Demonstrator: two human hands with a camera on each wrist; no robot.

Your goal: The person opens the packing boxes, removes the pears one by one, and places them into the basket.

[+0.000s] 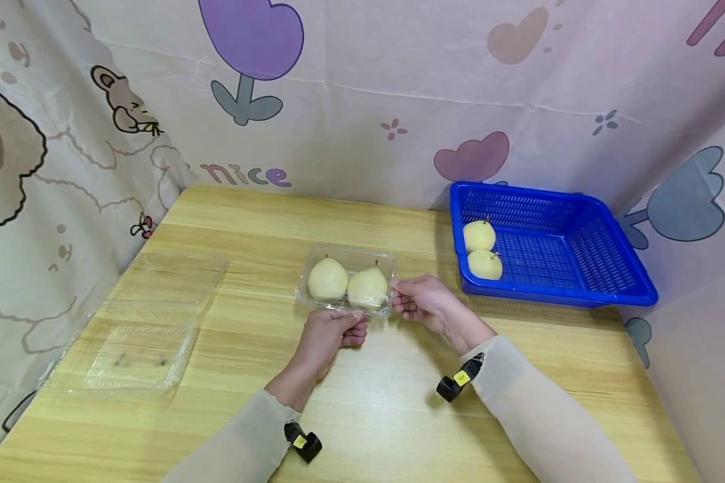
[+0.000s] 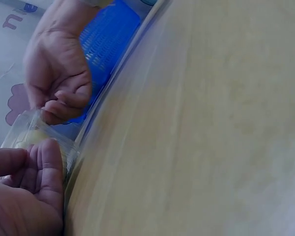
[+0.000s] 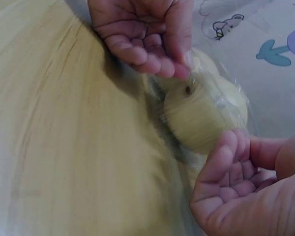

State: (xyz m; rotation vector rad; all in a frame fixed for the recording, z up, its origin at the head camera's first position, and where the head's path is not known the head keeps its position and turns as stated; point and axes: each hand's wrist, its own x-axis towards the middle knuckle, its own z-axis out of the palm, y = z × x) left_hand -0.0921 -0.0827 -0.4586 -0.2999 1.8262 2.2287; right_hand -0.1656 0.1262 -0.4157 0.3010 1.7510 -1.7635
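A clear plastic clamshell box (image 1: pixel 346 251) with two pale yellow pears (image 1: pixel 328 279) inside sits mid-table, its lid down over them. My left hand (image 1: pixel 329 339) pinches the box's front edge between thumb and fingers. At the right side, my right hand (image 1: pixel 425 303) pinches the box's edge near the front corner. In the right wrist view both thumbs and curled fingers meet the box rim, and a pear (image 3: pixel 201 115) shows through the plastic. The left wrist view has the right hand (image 2: pixel 59 73) beyond the left hand (image 2: pixel 29 191), the box between them.
A blue plastic basket (image 1: pixel 556 295) stands at the back right, holding two more pears (image 1: pixel 485 265) by its left wall. On the left lies a second clear clamshell box (image 1: pixel 139 335), opened flat. Printed curtains (image 1: pixel 362 100) hang behind and beside the wooden table (image 1: pixel 387 416).
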